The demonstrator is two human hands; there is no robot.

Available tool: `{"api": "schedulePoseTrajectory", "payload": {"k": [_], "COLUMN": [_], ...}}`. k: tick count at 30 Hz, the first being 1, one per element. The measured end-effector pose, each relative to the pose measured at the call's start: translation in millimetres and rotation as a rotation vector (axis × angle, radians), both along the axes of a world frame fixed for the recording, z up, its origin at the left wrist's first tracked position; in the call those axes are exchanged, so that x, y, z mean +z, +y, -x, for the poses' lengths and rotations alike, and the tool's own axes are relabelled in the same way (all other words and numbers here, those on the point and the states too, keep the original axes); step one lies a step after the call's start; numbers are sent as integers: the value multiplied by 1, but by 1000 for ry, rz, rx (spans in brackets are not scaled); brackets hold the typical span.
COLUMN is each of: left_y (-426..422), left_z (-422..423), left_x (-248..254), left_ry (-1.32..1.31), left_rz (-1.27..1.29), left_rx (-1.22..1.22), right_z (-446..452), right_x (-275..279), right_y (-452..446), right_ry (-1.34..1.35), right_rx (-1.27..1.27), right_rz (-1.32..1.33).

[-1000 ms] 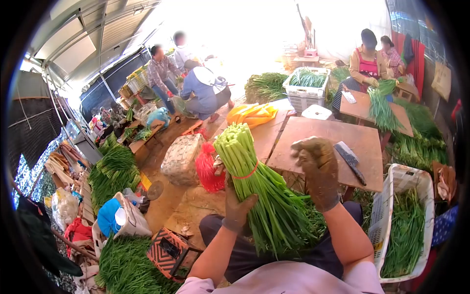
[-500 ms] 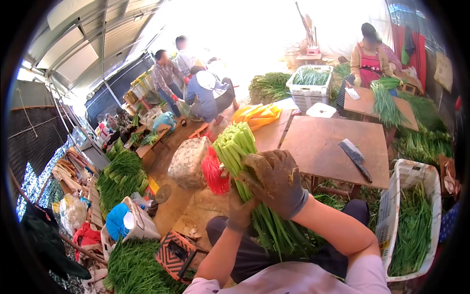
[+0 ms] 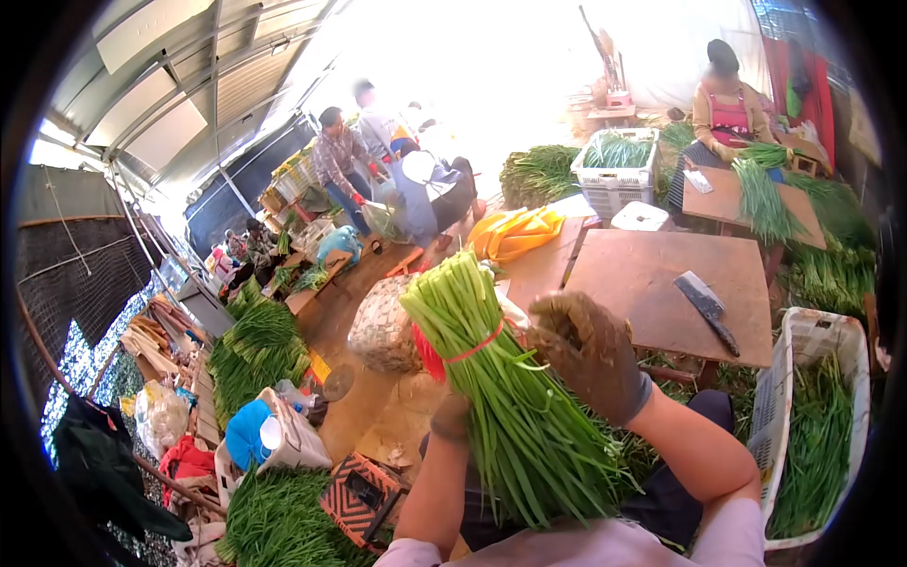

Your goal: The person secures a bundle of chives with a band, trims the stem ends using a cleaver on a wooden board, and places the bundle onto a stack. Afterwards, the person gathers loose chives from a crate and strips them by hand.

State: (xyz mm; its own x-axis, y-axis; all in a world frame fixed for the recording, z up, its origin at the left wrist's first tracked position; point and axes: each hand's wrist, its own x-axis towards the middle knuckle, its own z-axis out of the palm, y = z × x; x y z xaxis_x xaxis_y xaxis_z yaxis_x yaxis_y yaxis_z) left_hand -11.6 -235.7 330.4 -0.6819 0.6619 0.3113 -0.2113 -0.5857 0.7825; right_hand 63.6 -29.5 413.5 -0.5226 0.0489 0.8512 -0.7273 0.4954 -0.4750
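Observation:
A thick bunch of green chives (image 3: 510,425) leans in front of me, its cut pale ends toward the upper left and leaf tips toward my lap. A thin red band (image 3: 477,342) circles it near the cut ends. My left hand (image 3: 452,419), in a dark, dirty glove, supports the bunch from behind; the bunch hides its fingers. To the right of the band is my gloved right hand (image 3: 588,357), its fingers curled together. Whether anything is pinched in them is hidden.
A cleaver (image 3: 707,312) lies on the wooden table (image 3: 652,274) ahead. At right stands a white crate (image 3: 770,416) of chives; more chives (image 3: 283,520) lie at lower left. A co-worker (image 3: 727,113) sits at the far-right table, and several people work at back left.
My right hand has come off the bunch and moved right. The red band now shows around the stems, and the bunch has turned, showing more of its leaves. The view has shifted left.

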Motion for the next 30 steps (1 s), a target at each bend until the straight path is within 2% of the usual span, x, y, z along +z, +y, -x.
{"api": "schedulePoseTrajectory", "payload": {"k": [2,5,7,11,13,14,17,19,21,23,25,29,30], "left_y": [1,0,1,4,5,5,5,5,6,6,7,9,8], "left_z": [-2,7,11,10,9,9,9,11,11,11,11,9,9], "left_x": [0,-8,-12,-10,-8,-9,-7,-6,-6,-5,-5,-5,-4], "left_ry": [-69,-18,11,18,22,21,15,13,10,7,2,-4,-5], "left_rz": [43,38,25,-2,-21,-30,-45,-59,-72,-86,-101,-127,-135], "left_rx": [28,14,4,-3,-3,-4,1,4,4,4,1,1,2], "right_z": [9,19,16,28,31,34,37,29,34,30,43,51,52], "right_x": [12,10,14,15,16,19,25,28,16,0,-11,-11,-10], "right_y": [2,0,-2,-3,5,8,17,24,23,15,12,6,8], "right_ry": [36,85,-89,-57,-121,-122,144,-350,-353,-272,9,-116,-131], "right_rx": [-19,-7,-10,-63,106,107,98,237,167,147,23,183,113], "right_rz": [-11,7,-21,-13,-51,-50,-22,422,392,193,-96,-40,-96]}}
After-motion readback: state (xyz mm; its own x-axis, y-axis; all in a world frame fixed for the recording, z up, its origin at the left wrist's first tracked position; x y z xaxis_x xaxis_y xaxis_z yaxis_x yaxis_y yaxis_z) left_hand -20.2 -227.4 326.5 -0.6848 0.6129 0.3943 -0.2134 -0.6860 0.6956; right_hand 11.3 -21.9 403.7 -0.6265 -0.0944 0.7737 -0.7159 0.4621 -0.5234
